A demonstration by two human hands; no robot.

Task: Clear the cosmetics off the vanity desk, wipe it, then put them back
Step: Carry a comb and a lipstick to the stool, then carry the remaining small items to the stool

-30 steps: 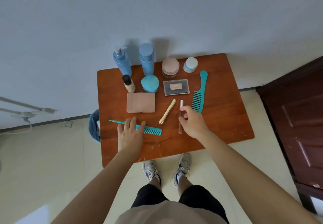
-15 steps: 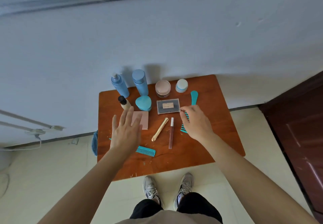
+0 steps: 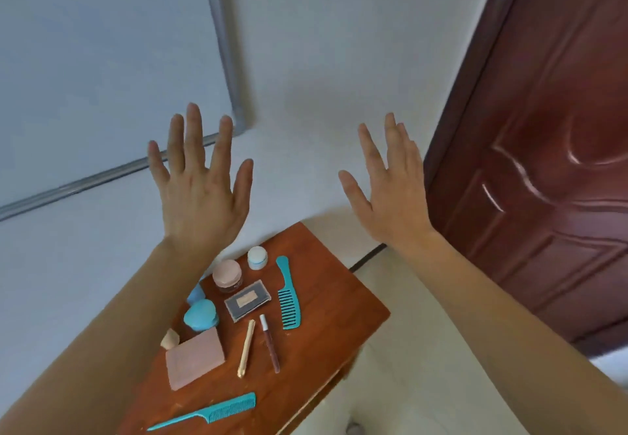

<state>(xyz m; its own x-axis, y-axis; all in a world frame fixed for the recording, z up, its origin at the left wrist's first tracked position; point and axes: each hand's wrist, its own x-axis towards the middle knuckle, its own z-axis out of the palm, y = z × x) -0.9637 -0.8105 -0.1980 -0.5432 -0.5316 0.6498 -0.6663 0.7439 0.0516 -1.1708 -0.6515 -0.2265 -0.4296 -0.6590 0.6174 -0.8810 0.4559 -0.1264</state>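
Left hand and right hand hover with fingers spread, holding nothing, well above the vanity desk. The cosmetics lie there, from tail comb at 6 o'clock to white jar at 12. For clearing, I'd lift the upright jars first, by their sides. The left forearm hides the desk's 9 o'clock side, where only a blue sliver shows.

The reddish-brown desk carries a teal wide-tooth comb, a teal tail comb, a dusty-pink palette, a gold tube, a maroon, white-capped gloss, a grey compact with a beige centre, a pink-lidded jar, a white, blue-banded jar, a turquoise case and what may be a beige bottle.
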